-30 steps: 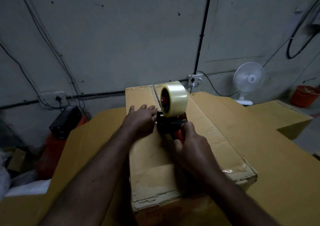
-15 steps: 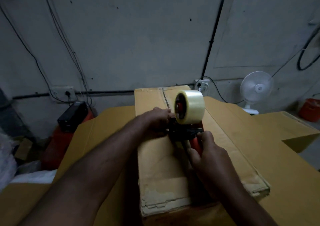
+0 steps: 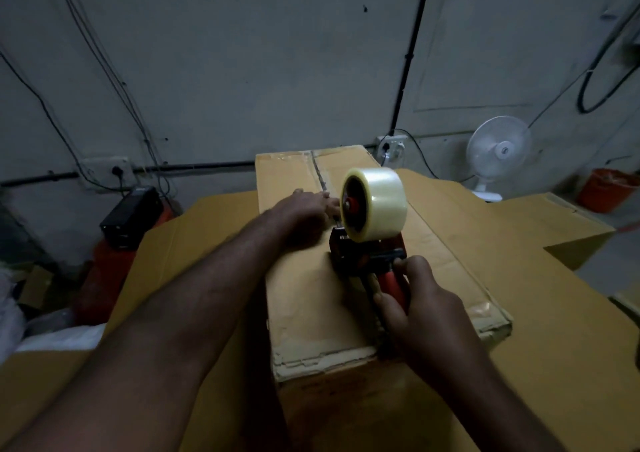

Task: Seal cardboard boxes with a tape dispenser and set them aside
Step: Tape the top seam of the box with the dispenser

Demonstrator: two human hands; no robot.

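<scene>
left hand [image 3: 304, 209] leaving flat spread on flap, now reaching to seam [image 3: 318, 171], fingertips hiding behind tape roll [image 3: 374, 206]; cannot tell if pinching tape end or pressing. right hand [image 3: 419, 299] gripping handle of tape dispenser [image 3: 363, 254], sitting mid-length on cardboard box [image 3: 301, 296]. probably anchoring tape before next pull; far seam looking untaped.

Tan cardboard box [image 3: 304, 299], clear tape roll [image 3: 379, 206], red-handled black dispenser [image 3: 367, 261], white fan [image 3: 498, 148]

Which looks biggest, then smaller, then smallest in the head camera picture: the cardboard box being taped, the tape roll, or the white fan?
Largest: cardboard box, by far.
Then tape roll and white fan: they look about alike, so no ranking; the roll is near the camera, the fan far back.
</scene>
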